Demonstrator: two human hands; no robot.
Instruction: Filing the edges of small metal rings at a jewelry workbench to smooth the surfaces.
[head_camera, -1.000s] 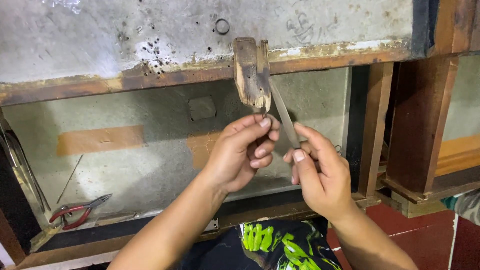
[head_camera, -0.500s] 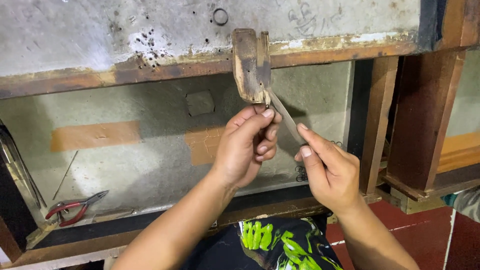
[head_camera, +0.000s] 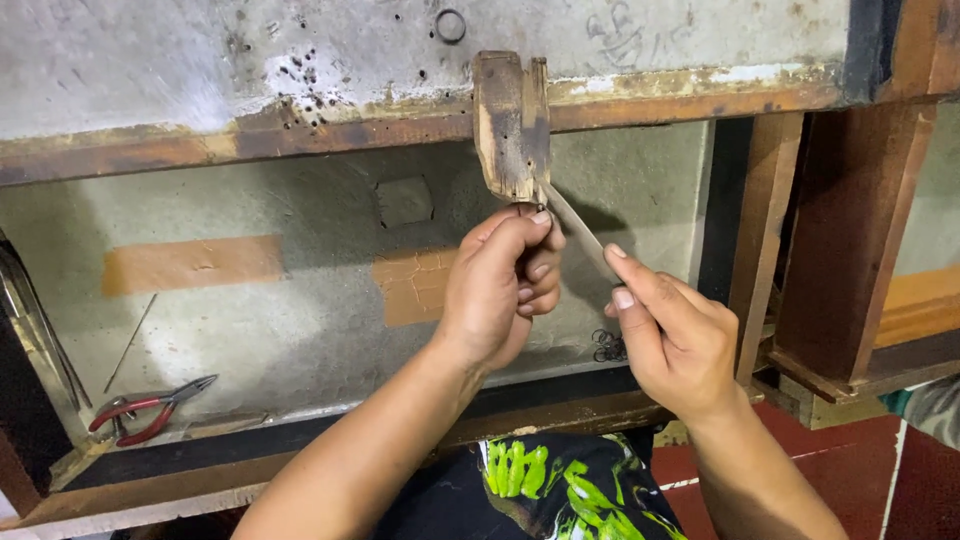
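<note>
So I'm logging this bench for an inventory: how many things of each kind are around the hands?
Hands: 2, left hand, right hand
Worn wooden block: 1
Thin metal strip pinched by both hands: 1
Red-handled pliers: 1
Orange patches on the wall: 2
Total: 7

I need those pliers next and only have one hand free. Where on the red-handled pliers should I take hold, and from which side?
Grip the red-handled pliers by both red handles together, coming from the left end. They lie flat on the lower ledge with the metal nose pointing right, so the handles are the broad end and nothing lies across them.
</note>
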